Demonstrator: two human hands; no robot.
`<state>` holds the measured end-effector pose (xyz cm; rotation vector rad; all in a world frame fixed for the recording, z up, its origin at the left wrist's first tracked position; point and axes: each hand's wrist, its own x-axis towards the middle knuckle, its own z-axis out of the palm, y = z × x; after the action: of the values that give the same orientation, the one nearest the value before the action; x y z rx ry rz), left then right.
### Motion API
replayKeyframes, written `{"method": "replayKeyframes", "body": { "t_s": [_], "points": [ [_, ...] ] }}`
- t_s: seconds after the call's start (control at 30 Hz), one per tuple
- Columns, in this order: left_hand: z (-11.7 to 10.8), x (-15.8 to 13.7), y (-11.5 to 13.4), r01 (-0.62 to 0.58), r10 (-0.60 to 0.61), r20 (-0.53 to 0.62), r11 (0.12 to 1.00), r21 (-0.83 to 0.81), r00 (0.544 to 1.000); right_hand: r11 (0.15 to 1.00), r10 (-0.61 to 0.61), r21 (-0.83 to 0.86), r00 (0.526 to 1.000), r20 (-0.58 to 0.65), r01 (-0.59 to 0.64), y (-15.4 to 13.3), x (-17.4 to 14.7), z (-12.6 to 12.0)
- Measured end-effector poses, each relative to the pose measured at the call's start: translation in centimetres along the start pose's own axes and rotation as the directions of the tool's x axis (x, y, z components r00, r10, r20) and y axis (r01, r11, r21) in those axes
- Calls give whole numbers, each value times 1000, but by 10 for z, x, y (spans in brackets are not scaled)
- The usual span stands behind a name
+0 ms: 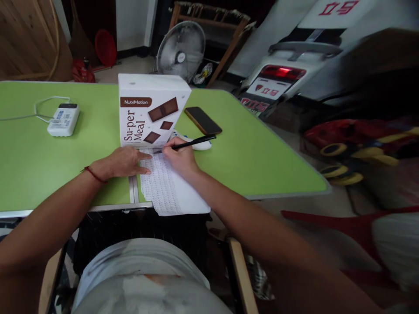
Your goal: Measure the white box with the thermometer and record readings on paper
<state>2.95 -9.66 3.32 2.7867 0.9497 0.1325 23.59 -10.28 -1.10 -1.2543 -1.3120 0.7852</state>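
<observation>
A white sheet of paper (170, 192) covered with rows of small writing lies at the near edge of the green table (49, 152). My right hand (180, 159) grips a black pen (190, 144), its tip touching the top of the sheet. My left hand (122, 162) lies flat with fingers apart, pressing the sheet's left edge. A white NutriMotion Su-per Meal box (149, 109) stands upright just behind both hands.
A dark phone (203, 120) lies right of the box, with a white object (201, 146) under the pen. A white power bank with a cable (63, 119) sits at the left. A fan (181, 50) and a scooter (281, 74) stand beyond the table.
</observation>
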Motion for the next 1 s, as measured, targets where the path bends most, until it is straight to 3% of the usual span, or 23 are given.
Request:
{"method": "replayKeyframes", "body": {
  "t_s": [0.33,0.6,0.77,1.0],
  "points": [
    [0,-1,-2,-8,8,2,998,-55,1000,992,-105,-73,994,14,106,6,-1,-1],
    [3,-1,1,42,-41,10,998,-56,999,999,-4,-48,1000,-8,4,1,-5,1],
    [2,-1,4,73,-72,76,997,-21,995,998,-19,-64,1000,3,19,-4,-7,1],
    [0,-4,8,66,-63,62,997,-40,996,996,-21,-91,1000,22,23,-6,-13,-1]
  ]
}}
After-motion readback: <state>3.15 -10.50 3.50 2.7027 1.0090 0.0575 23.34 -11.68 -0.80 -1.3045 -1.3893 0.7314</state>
